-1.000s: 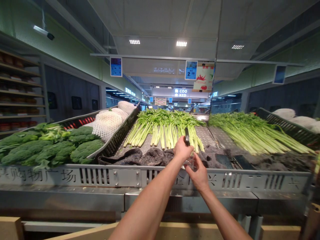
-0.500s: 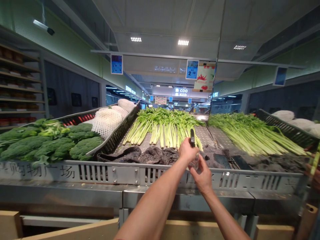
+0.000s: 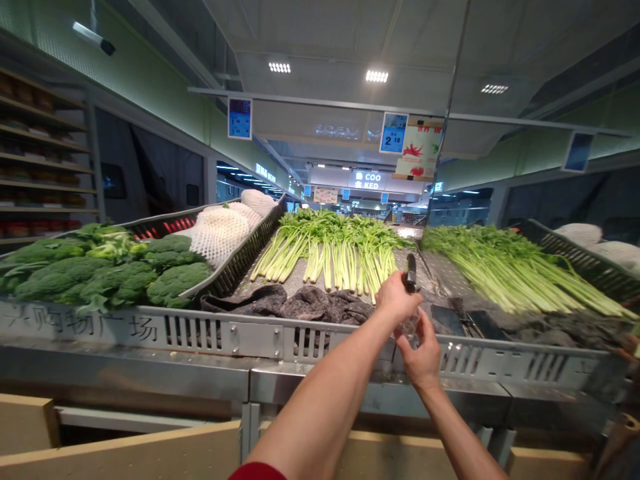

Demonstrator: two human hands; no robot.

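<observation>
My left hand (image 3: 397,299) is closed round the dark top (image 3: 411,273) of a small clear bottle (image 3: 410,325), held out over the front rail of the vegetable stand. Just below it, my right hand (image 3: 425,353) is cupped under the bottle's clear lower part with its fingers curled against it. Most of the bottle is hidden between the two hands. Behind the hands lie bunches of green celery stalks (image 3: 335,253) on a perforated metal tray.
Broccoli heads (image 3: 115,273) fill the left bin, with white net-wrapped produce (image 3: 223,230) behind. Dark damp cloths (image 3: 300,303) lie at the tray's front. More green stalks (image 3: 505,267) lie to the right. A slotted metal rail (image 3: 240,333) fronts the stand. Another person's hand (image 3: 631,348) shows at the right edge.
Both hands, still together on the bottle, have drifted right in the view. The view has shifted slightly; the produce has not moved.
</observation>
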